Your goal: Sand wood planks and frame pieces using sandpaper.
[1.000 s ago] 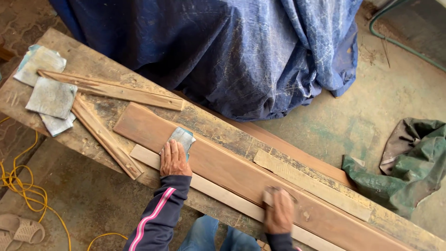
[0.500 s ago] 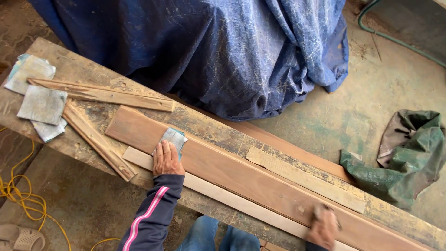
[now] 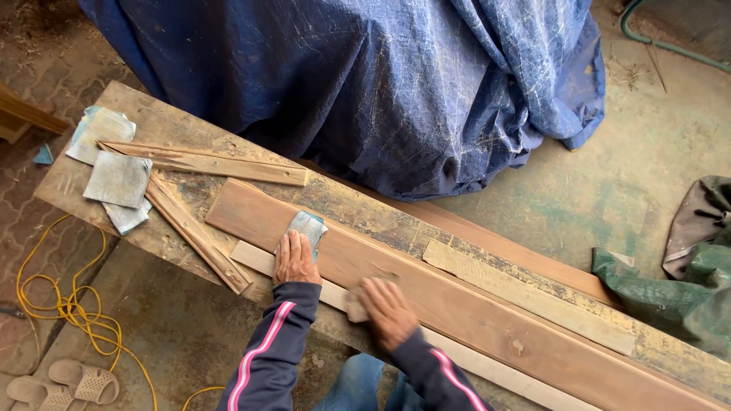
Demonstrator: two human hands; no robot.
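fingers (image 3: pixel 299 245) flat on sandpaper (image 3: pixel 308 226) | right hand (image 3: pixel 387 308) on board (image 3: pixel 472 316)

Left hand (image 3: pixel 295 260) flat on a long reddish board (image 3: pixel 457 304), pinning a folded grey sanding sheet (image 3: pixel 308 226) under its fingers (image 3: pixel 293 242). Right hand (image 3: pixel 387 310), blurred, on the same board just beside the left, a small pale block (image 3: pixel 355 308) under its palm. Table (image 3: pixel 152 122) worn; loose grey sheets (image 3: pixel 116 179) and two wooden strips (image 3: pixel 205 162) at its far left end, blue tarp (image 3: pixel 381 84) behind.

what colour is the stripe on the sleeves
Pink, on a dark sleeve; the head view shows it.
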